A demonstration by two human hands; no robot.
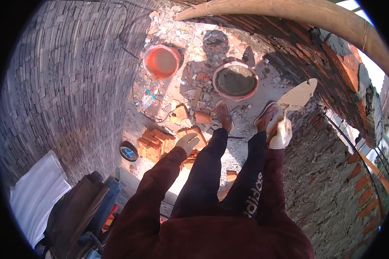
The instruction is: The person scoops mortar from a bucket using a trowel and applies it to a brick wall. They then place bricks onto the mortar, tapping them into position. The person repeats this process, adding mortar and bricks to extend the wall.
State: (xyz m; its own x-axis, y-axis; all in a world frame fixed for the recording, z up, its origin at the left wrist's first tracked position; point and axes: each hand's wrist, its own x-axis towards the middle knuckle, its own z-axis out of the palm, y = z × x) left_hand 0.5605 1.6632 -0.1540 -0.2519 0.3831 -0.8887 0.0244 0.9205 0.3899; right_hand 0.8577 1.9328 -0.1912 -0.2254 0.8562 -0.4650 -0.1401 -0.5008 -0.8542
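My right hand (281, 134), in a pale glove, is wrapped round the handle of a pointed trowel (299, 95). The trowel's broad blade, greyish with mortar, points up and to the right, beside the brick wall. My left hand (187, 142), gloved too, hangs over a stack of orange bricks (153, 144) with its fingers stretched out and nothing in them. Whether it touches the bricks below, I cannot tell. Ahead of my feet stands a round red-rimmed tub (236, 80) filled with grey mortar.
A red bucket (161, 62) stands at the far left amid broken brick rubble. A round black object with a blue centre (129, 152) lies by the tiled wall (73, 77). Clothes (80, 207) hang at lower left. A thick bamboo pole (285, 9) crosses above the rough brick wall (328, 177).
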